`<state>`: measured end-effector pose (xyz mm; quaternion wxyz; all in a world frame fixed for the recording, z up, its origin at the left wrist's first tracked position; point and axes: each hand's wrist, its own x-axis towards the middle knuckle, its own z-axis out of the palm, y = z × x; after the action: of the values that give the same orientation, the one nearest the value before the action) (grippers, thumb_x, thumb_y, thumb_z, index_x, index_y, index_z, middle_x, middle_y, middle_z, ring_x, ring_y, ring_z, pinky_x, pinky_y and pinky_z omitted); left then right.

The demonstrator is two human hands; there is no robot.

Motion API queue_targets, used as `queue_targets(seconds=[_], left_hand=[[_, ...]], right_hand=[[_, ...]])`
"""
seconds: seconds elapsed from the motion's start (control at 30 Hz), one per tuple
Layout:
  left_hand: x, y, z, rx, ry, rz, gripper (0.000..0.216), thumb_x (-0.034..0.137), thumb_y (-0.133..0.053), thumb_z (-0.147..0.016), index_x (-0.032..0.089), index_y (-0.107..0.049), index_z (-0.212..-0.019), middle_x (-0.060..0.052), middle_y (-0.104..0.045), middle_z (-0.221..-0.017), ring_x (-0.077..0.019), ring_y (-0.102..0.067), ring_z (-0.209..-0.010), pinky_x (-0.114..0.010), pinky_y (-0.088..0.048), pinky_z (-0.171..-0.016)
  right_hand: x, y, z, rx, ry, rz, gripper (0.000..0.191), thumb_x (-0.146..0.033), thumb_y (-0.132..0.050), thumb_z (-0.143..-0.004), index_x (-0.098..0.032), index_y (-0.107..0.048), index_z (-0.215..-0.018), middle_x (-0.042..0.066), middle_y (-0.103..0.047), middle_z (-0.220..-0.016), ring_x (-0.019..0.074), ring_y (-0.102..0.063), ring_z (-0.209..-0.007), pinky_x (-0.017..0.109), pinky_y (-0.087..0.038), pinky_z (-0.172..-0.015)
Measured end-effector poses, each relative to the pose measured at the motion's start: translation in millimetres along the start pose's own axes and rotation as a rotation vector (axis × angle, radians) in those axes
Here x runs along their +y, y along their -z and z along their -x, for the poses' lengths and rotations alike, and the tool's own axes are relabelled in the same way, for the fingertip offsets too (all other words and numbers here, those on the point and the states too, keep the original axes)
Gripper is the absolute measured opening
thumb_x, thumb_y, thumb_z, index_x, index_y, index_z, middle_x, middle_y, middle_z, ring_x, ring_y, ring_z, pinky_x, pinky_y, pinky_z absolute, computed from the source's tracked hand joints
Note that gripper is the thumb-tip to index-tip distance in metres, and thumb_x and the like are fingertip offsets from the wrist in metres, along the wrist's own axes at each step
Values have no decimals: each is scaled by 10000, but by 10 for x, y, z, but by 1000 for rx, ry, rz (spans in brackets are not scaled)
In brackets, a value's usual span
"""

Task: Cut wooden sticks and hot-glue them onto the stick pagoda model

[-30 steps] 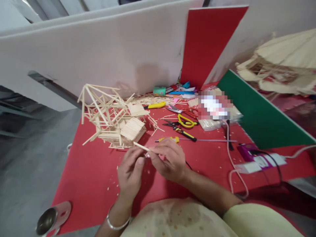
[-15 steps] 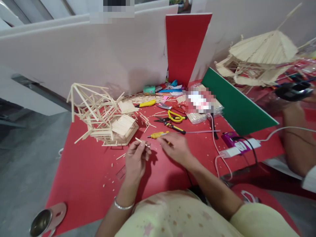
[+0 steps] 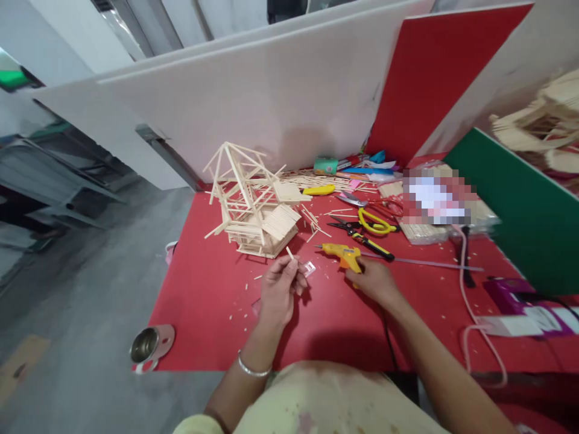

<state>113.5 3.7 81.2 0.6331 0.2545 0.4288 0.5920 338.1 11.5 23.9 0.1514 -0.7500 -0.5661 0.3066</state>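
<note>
My left hand [image 3: 279, 290] is closed, pinching a short wooden stick [image 3: 290, 253] between thumb and fingers above the red table. To the right, my right hand [image 3: 374, 281] has its fingers around the handle of a yellow glue gun [image 3: 340, 249], whose nozzle points left. A house-like model of thin wooden sticks [image 3: 253, 208] stands beyond my left hand, with an open stick frame for a roof. Beside my left fingertips lies a small clear piece [image 3: 309, 269].
Behind the glue gun lie black-and-yellow pliers [image 3: 373, 246], yellow-handled scissors [image 3: 376, 222] and a yellow cutter [image 3: 319, 190]. Loose sticks [image 3: 312, 179] are heaped at the back. A steel mug [image 3: 152, 346] stands at the front left corner. A green board [image 3: 511, 211] rises on the right.
My right hand has closed around the glue gun's handle, and the gun is turned more upright. My left hand still pinches the stick. The view has swung left.
</note>
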Motion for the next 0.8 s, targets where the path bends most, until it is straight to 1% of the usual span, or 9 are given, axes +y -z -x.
queue_targets(seconds=[0.1, 0.17, 0.27, 0.37, 0.43, 0.53, 0.6, 0.7, 0.8], left_hand=[[88, 70, -5, 30, -20, -5, 321, 356, -871, -719, 142, -724, -909, -14, -688, -684, -76, -575, -484, -154, -391, -397], [127, 106, -15, 49, -30, -5, 325, 353, -877, -709, 142, -726, -903, -9, -684, -676, -76, -572, -482, -154, -393, -395], [151, 135, -32, 75, -34, -9, 331, 361, -880, -704, 138, -723, -893, -7, -683, -677, -70, -566, -476, -151, -393, -395], [150, 148, -39, 93, -28, -25, 333, 363, -880, -706, 134, -726, -893, -8, -684, -684, -65, -560, -476, -149, -401, -399], [144, 154, -40, 100, -21, -39, 332, 365, -880, -707, 133, -729, -890, -8, -683, -681, -62, -553, -469, -150, -411, -404], [137, 150, -52, 110, -14, -40, 328, 373, -879, -708, 130, -728, -868, -7, -681, -676, -54, -537, -449, -148, -410, -398], [134, 137, -75, 120, -8, -29, 333, 378, -883, -701, 130, -722, -853, -6, -681, -673, -54, -532, -436, -147, -400, -382], [130, 118, -127, 132, -5, -18, 345, 394, -883, -700, 130, -715, -844, -2, -676, -657, -56, -525, -414, -146, -382, -358], [115, 123, -183, 145, -17, -14, 346, 402, -875, -712, 131, -714, -854, 4, -672, -641, -54, -515, -395, -145, -367, -344]], right_hand=[[-57, -3, 167, -2, -26, -519, 265, -448, -586, -822, -209, -572, -933, 45, -705, -773, 218, -684, -653, 316, -515, -592], [-218, 36, 316, 60, 23, -689, 295, -495, -599, -816, -234, -519, -926, 36, -708, -782, 213, -687, -655, 315, -526, -590], [-588, 167, 417, 214, 189, -493, 235, -461, -594, -829, -242, -514, -854, -8, -623, -660, 165, -575, -545, 275, -429, -514], [-945, 321, 294, 416, 404, -235, 143, -370, -547, -829, -233, -513, -853, -18, -553, -673, 148, -494, -549, 277, -352, -524], [-1118, 386, 140, 509, 518, -69, 202, -408, -574, -823, -219, -528, -878, 14, -584, -765, 164, -522, -625, 285, -334, -557], [-1289, 404, -78, 656, 579, 144, 378, -553, -606, -848, -191, -577, -953, 52, -620, -855, 185, -549, -692, 290, -273, -561], [-1363, 389, -179, 694, 603, 243, 426, -569, -586, -881, -171, -601, -1032, 63, -633, -876, 188, -552, -695, 296, -236, -555], [-1437, 367, -268, 661, 670, 321, 404, -475, -566, -907, -147, -605, -1139, 72, -641, -899, 193, -555, -705, 309, -215, -547], [-1474, 353, -326, 644, 714, 333, 363, -410, -548, -911, -135, -609, -1140, 82, -644, -912, 201, -566, -734, 317, -226, -549]])
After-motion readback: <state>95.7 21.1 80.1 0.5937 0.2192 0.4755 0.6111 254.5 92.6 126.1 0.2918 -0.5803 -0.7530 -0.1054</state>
